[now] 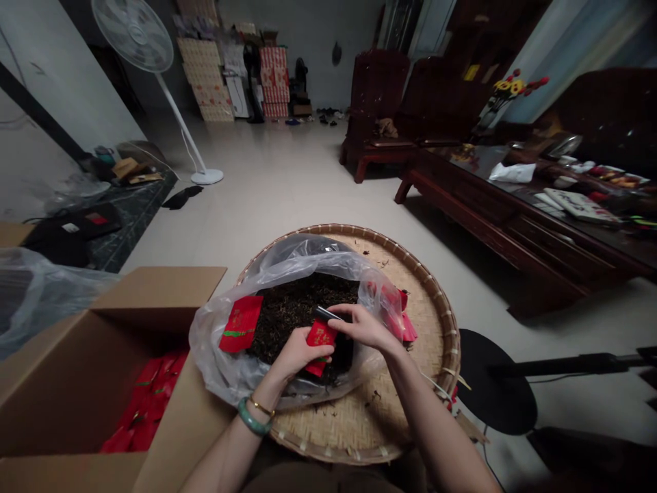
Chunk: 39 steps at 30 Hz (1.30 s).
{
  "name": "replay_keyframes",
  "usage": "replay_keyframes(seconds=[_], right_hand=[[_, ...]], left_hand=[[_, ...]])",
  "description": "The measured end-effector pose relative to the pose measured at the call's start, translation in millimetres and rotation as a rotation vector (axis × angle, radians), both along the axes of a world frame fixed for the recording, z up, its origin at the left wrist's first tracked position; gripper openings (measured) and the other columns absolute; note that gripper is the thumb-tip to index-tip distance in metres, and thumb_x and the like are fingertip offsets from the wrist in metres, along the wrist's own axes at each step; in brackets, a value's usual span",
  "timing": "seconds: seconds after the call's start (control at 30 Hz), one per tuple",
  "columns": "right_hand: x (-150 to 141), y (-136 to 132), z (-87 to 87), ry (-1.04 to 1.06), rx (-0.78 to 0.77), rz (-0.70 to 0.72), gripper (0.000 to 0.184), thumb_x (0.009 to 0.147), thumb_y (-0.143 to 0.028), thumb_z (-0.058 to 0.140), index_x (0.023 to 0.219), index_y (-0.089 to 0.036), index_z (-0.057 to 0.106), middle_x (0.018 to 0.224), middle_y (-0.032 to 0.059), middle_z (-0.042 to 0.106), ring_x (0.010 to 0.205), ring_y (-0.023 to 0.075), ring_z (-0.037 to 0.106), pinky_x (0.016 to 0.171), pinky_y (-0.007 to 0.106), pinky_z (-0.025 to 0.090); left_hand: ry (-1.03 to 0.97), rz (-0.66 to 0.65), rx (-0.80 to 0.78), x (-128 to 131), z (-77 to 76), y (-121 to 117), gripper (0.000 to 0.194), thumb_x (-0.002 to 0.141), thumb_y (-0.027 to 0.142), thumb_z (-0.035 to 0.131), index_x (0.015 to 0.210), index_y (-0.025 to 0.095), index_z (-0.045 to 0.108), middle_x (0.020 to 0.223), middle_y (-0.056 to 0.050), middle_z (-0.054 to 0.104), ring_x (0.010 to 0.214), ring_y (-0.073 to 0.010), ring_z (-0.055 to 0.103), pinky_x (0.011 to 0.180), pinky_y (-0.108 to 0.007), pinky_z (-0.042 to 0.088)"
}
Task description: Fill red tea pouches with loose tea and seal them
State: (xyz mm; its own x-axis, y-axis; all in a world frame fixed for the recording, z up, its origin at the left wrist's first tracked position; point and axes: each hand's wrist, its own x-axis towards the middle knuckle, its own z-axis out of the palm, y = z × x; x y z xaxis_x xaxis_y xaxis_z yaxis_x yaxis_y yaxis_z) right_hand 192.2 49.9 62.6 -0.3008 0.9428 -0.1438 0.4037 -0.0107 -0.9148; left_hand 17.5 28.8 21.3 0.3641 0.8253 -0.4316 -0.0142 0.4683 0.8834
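My left hand [296,356] grips a small red packet [322,333] with gold print, fingers and thumb closed on its sides. At the packet's top edge, my right hand [363,326] pinches a short dark, shiny-edged tool [325,313]; its exact kind is unclear. Both hands are over dark dried tea leaves [287,305] in an open clear plastic bag [213,332]. Another red packet [243,322] lies on the bag's left side. More red packets [405,325] are to the right, partly behind the plastic. The bag rests in a round woven bamboo tray [431,294].
An open cardboard box [56,383] with several red packets [154,390] inside stands at left. A white fan [189,137] is beyond it. At right are a dark wooden table [477,198] and a round black stand base [495,383]. Stacked cartons [274,79] line the back.
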Motion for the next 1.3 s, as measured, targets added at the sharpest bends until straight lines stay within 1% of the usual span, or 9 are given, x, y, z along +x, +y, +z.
replay_keyframes(seconds=[0.07,0.13,0.33,0.47,0.57,0.97,1.1,1.2,1.3], right_hand=[[5,0,1.7,0.113,-0.119,-0.007,0.037,0.078,-0.038,0.060,0.106,-0.014,0.067,0.097,0.0074,0.071,0.072,0.0184,0.063,0.058,0.027,0.048],[10,-1,3.7,0.175,-0.161,-0.033,0.042,0.077,-0.042,0.061,0.110,-0.015,0.065,0.097,0.0072,0.071,0.070,0.0171,0.062,0.054,0.025,0.047],[5,-5,4.0,-0.039,0.061,-0.016,0.035,0.072,-0.031,0.068,0.103,-0.016,0.069,0.104,0.0081,0.070,0.094,0.0253,0.063,0.083,0.037,0.047],[-4,-6,1.5,-0.141,0.156,0.006,0.024,0.077,-0.025,0.062,0.098,-0.018,0.070,0.098,0.0078,0.072,0.089,0.0243,0.065,0.078,0.035,0.047],[-5,-6,0.8,-0.148,0.191,0.007,0.025,0.076,-0.024,0.064,0.100,-0.018,0.069,0.099,0.0076,0.071,0.090,0.0237,0.064,0.079,0.034,0.047],[-5,-6,-2.2,-0.142,0.192,0.011,0.022,0.077,-0.025,0.063,0.097,-0.018,0.070,0.097,0.0072,0.072,0.088,0.0225,0.065,0.078,0.033,0.047],[1,-7,-2.7,-0.038,0.133,-0.017,0.027,0.076,-0.029,0.064,0.100,-0.018,0.069,0.100,0.0059,0.071,0.092,0.0230,0.064,0.081,0.034,0.048],[16,-8,-12.2,-0.033,0.113,-0.111,0.033,0.078,-0.036,0.062,0.106,-0.018,0.065,0.106,0.0066,0.070,0.093,0.0232,0.064,0.081,0.035,0.049],[39,-11,-32.9,-0.264,0.223,-0.240,0.036,0.077,-0.038,0.063,0.108,-0.019,0.063,0.106,0.0092,0.068,0.094,0.0253,0.063,0.082,0.038,0.048]], left_hand=[[0.008,-0.005,-0.007,-1,0.9,-1,0.040,0.048,0.029,0.083,0.075,0.009,0.061,0.066,-0.004,0.068,0.051,-0.0147,0.063,0.052,-0.025,0.049],[0.013,-0.003,-0.012,-1,0.2,-2,0.040,0.048,0.029,0.083,0.075,0.010,0.061,0.067,-0.005,0.068,0.051,-0.0148,0.063,0.052,-0.025,0.049],[0.019,-0.024,0.032,0,-7.8,-1,0.034,0.053,0.025,0.080,0.076,0.010,0.061,0.064,-0.003,0.067,0.052,-0.0147,0.063,0.052,-0.025,0.049],[0.032,-0.027,0.041,-1,-9.9,0,0.031,0.054,0.024,0.079,0.074,0.010,0.060,0.061,-0.001,0.065,0.051,-0.0147,0.063,0.051,-0.024,0.049],[0.052,-0.030,0.041,-2,-10.0,1,0.030,0.055,0.024,0.078,0.076,0.010,0.061,0.062,-0.001,0.066,0.052,-0.0151,0.064,0.051,-0.024,0.049],[0.060,-0.015,0.023,-2,-6.9,0,0.033,0.053,0.026,0.080,0.074,0.010,0.061,0.061,-0.003,0.066,0.053,-0.0165,0.064,0.052,-0.026,0.050],[0.077,-0.027,0.035,-2,-4.6,1,0.034,0.053,0.027,0.080,0.075,0.009,0.062,0.062,-0.004,0.067,0.052,-0.0164,0.064,0.052,-0.025,0.049],[0.057,-0.027,0.031,-3,-2.9,-1,0.037,0.052,0.030,0.081,0.077,0.009,0.063,0.067,-0.006,0.069,0.052,-0.0159,0.064,0.053,-0.026,0.049],[0.023,0.013,0.024,-3,-2.5,-2,0.039,0.051,0.032,0.082,0.077,0.010,0.063,0.072,-0.006,0.070,0.054,-0.0154,0.064,0.056,-0.026,0.050]])
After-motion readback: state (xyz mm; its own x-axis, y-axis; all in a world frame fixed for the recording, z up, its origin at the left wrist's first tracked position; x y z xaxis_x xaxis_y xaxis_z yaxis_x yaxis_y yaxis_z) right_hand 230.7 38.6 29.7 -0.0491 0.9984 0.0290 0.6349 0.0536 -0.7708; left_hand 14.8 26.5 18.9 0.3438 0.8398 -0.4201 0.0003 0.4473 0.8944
